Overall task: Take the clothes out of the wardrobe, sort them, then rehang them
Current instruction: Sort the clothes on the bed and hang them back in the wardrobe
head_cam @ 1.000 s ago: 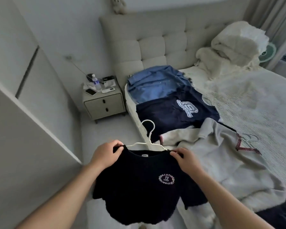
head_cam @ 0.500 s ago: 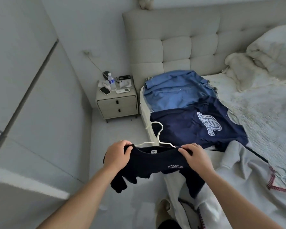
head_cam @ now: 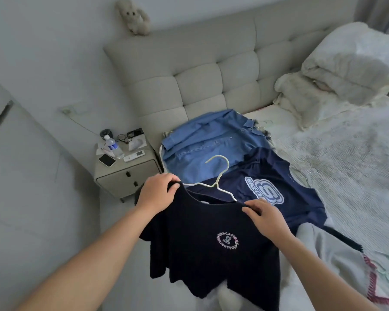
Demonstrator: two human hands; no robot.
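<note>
Left hand: your left hand (head_cam: 157,194) grips the left shoulder of the dark top (head_cam: 211,243), fingers curled over the cloth.
Right hand: your right hand (head_cam: 265,217) pinches the right shoulder of the same top, fingers bent down onto the fabric.
Dark top: it hangs between your hands on a white hanger (head_cam: 218,182), its hook pointing up and away from you; a round pink-and-white logo shows on the chest.
Position: you hold it above the near left edge of the bed (head_cam: 346,153), partly over the floor.
On the bed: a light blue shirt (head_cam: 207,144) lies by the headboard, a navy tee (head_cam: 285,194) overlaps its near edge, and a grey garment (head_cam: 337,261) lies nearest you.
Beside the bed: a nightstand (head_cam: 126,176) carries a water bottle (head_cam: 114,147) and a phone (head_cam: 107,160).
</note>
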